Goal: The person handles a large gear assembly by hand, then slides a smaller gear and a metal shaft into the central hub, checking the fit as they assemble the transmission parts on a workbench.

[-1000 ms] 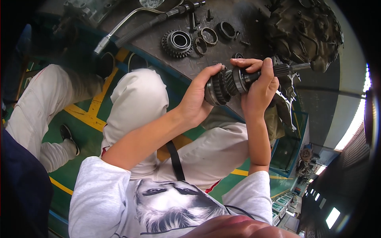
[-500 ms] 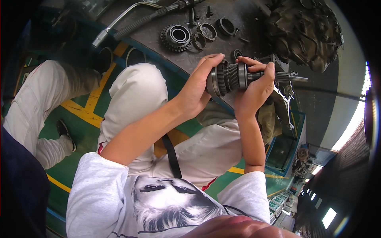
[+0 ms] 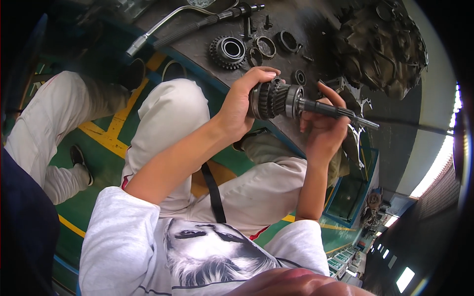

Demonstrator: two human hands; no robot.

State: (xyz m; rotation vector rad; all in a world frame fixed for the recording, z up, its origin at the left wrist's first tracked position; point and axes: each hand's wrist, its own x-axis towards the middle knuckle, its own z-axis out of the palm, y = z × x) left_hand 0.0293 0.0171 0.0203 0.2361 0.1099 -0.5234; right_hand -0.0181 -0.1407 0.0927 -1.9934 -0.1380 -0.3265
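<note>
Over the near edge of the bench I hold a gear shaft (image 3: 279,99) with a stack of gears, a bearing ring and a long thin splined end. Its thick gear end is gripped by my left hand (image 3: 242,101), the thumb on top and the other fingers partly hidden behind the gears. My right hand (image 3: 326,126) is loosely curled about the thin shaft, one finger raised above it. The shaft tilts slightly down toward its tip at the right. Beyond it, a small bearing (image 3: 299,77) lies on the bench.
On the metal bench (image 3: 197,59) lie a large gear (image 3: 227,52), synchronizer rings (image 3: 265,47), a splined shaft (image 3: 197,25) and a bent-handled wrench (image 3: 148,38). A dark gearbox housing (image 3: 380,49) stands at the far right. Another person's leg (image 3: 59,113) is at left.
The right hand has loosened and slid toward the shaft's thin end, uncovering the bearing ring. The gear shaft has shifted slightly left, its tip dipping. The left hand keeps its grip.
</note>
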